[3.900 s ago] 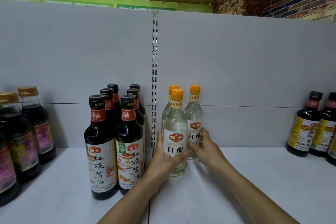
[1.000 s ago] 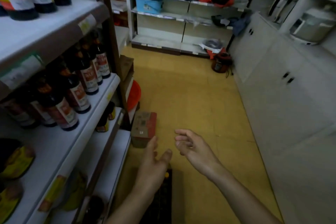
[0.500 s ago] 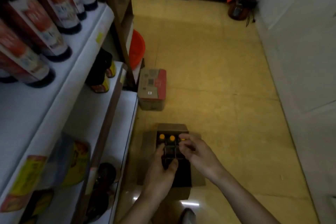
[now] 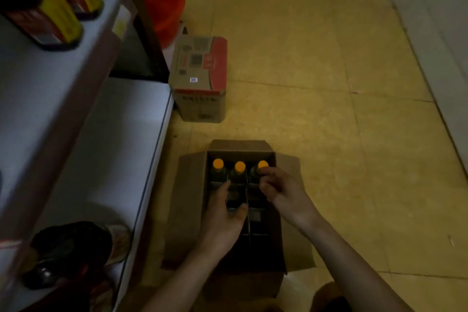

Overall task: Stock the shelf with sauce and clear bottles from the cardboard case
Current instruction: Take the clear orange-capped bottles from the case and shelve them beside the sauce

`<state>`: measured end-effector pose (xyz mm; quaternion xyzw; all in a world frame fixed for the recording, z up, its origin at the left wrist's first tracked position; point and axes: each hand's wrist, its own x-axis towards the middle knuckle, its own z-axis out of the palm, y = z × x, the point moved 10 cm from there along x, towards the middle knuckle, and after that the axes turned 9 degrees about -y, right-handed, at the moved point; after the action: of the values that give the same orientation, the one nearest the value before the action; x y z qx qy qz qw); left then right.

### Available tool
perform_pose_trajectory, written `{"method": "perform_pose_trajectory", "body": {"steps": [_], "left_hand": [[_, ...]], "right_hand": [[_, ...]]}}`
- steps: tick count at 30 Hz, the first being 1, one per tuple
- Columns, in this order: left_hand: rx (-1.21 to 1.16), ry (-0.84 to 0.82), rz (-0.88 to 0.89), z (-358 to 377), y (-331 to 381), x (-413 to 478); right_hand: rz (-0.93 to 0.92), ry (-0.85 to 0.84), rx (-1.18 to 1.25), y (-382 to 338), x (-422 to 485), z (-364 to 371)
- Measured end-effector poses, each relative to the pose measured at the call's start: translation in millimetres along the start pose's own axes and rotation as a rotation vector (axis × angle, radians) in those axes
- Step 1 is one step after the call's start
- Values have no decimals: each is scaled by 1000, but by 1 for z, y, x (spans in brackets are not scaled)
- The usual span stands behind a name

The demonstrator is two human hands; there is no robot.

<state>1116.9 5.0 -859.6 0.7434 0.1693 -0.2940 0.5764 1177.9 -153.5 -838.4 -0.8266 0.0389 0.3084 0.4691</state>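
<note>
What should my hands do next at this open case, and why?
Probably firm up the right hand on the rightmost orange-capped bottle and lift it straight up. Its fingers curl at that cap, the cardboard case has its flaps open, and the left hand holds nothing yet.

Watching this feed remotely, and all I'm getting of the person is arms. The left hand (image 4: 222, 220) and right hand (image 4: 281, 190) are showing bare, and the left forearm (image 4: 181, 284) and right forearm (image 4: 352, 263) are running bare right down to the frame edge. A rounded brownish shape (image 4: 328, 295) is peeking in below. I can't tell if it's a knee or a shoe.
</note>
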Motion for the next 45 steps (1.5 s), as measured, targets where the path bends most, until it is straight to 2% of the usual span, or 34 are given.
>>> {"method": "perform_pose_trajectory", "body": {"steps": [8, 14, 22, 29, 34, 36, 40, 45], "left_hand": [[147, 16, 170, 16, -15, 96], [146, -25, 175, 33, -42, 115], [133, -45, 183, 36, -29, 119], [113, 19, 270, 13, -10, 107], [58, 41, 272, 0, -10, 106], [58, 47, 296, -6, -8, 105], [59, 52, 341, -15, -1, 102], [18, -31, 424, -13, 12, 102]], "right_hand": [[-152, 181, -256, 36, 72, -5], [-153, 158, -662, 44, 84, 10], [-161, 174, -665, 56, 100, 14], [-16, 126, -725, 66, 124, 22], [-60, 137, -653, 57, 111, 15], [-119, 204, -620, 47, 97, 4], [-325, 484, -701, 12, 58, -25], [-507, 640, -571, -10, 22, -37]]}}
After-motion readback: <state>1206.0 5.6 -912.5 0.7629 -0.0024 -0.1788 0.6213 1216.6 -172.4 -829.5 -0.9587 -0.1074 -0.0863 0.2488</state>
